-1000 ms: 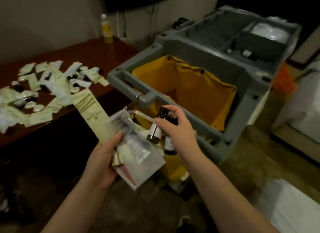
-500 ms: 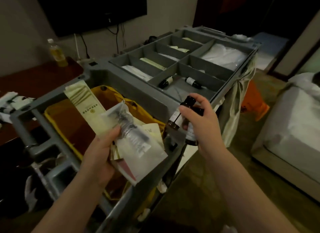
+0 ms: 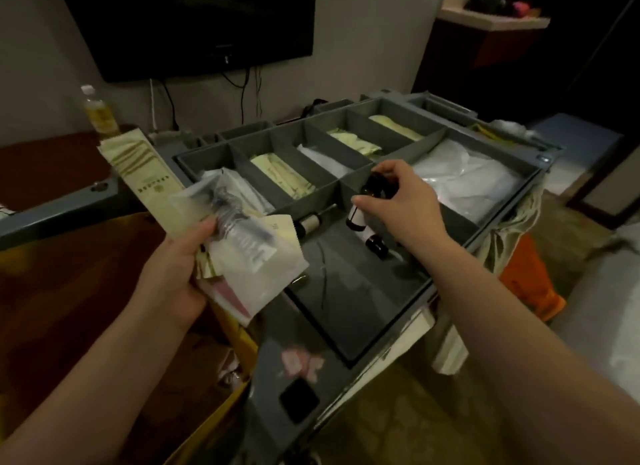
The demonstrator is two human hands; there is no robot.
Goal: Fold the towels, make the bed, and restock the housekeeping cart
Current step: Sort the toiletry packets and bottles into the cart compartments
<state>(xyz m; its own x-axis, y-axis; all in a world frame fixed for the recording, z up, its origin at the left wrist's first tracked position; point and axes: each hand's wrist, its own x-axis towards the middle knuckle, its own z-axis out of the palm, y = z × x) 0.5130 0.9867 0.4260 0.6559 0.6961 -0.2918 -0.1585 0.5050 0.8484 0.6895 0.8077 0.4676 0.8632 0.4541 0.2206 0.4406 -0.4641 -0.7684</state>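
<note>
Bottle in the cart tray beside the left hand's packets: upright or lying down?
Lying down: the bottle rests on its side on the tray floor.

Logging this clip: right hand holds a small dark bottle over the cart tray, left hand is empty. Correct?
No, the left hand is not empty: the head view shows it gripping a bundle of wrapped packets. The right hand does hold a small dark bottle over the cart tray.

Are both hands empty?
No, the left hand grips packets and the right hand holds a small bottle.
</note>
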